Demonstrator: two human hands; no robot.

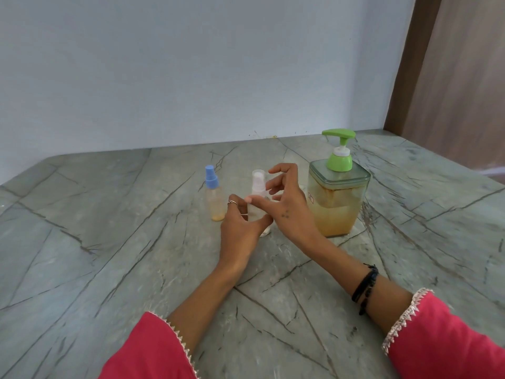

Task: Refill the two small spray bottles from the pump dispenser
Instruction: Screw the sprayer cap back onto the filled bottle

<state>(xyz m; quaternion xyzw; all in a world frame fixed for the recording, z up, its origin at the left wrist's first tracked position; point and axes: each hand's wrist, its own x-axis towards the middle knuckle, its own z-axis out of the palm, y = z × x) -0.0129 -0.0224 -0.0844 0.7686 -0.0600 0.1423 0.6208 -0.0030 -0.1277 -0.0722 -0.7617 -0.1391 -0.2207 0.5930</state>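
Observation:
A clear spray bottle with a white top stands upright mid-counter. My left hand grips its body, thumb and fingers curled round it. My right hand hovers beside the bottle's top, fingers spread and loosely bent, thumb near the bottle's shoulder; whether it touches is unclear. To the left stands a second small spray bottle with a blue top, a little yellowish liquid at its bottom. On the right sits the square pump dispenser with a green pump head, half full of yellowish liquid.
The grey veined stone counter runs back to a pale blue wall. A brown wooden panel stands at the far right. Pink sleeves cover both forearms near the frame's bottom.

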